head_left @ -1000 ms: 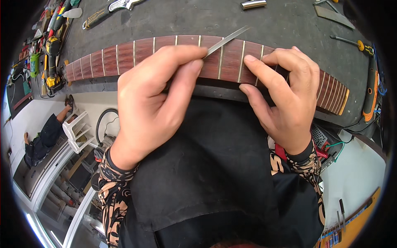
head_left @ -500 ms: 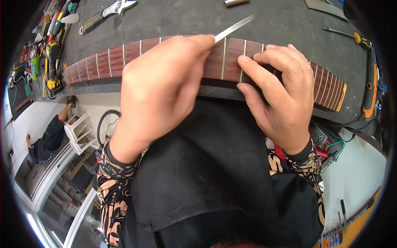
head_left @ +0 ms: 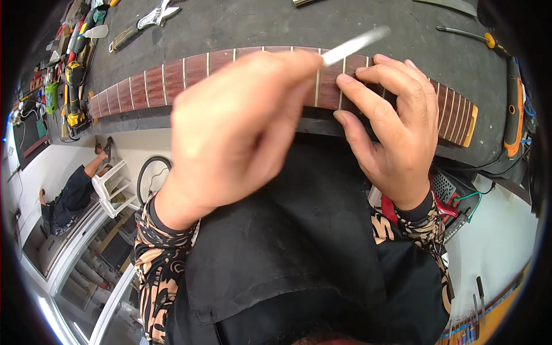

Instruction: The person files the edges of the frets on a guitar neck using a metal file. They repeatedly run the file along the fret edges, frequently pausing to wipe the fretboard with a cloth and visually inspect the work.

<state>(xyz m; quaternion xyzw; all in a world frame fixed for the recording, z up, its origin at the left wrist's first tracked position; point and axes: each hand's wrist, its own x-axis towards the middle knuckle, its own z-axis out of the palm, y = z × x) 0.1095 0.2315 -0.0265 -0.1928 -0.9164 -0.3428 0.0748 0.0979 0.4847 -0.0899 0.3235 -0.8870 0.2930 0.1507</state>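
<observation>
A guitar neck (head_left: 137,92) with a reddish-brown fretboard and pale metal frets lies across the bench in front of me. My left hand (head_left: 236,135) is closed, knuckles up, around a narrow silver file (head_left: 356,46). The file's bare end sticks out to the right past my fingers, over the frets, blurred by motion; whether it touches them I cannot tell. My right hand (head_left: 397,126) grips the neck farther right. Its bent fingers lie across the fretboard toward the far edge, and the thumb is at the near edge.
At the back left lies an adjustable wrench (head_left: 146,24); a yellow-black power tool (head_left: 75,95) and other tools crowd the left end. A screwdriver (head_left: 468,33) and an orange-black tool (head_left: 513,109) are at the right. A person (head_left: 75,192) is by a white step stool (head_left: 115,187), lower left.
My left hand has moved to the right with the file, and the file's tip reaches farther right. My right hand keeps nearly the same place on the neck. The whole view has shifted slightly.
</observation>
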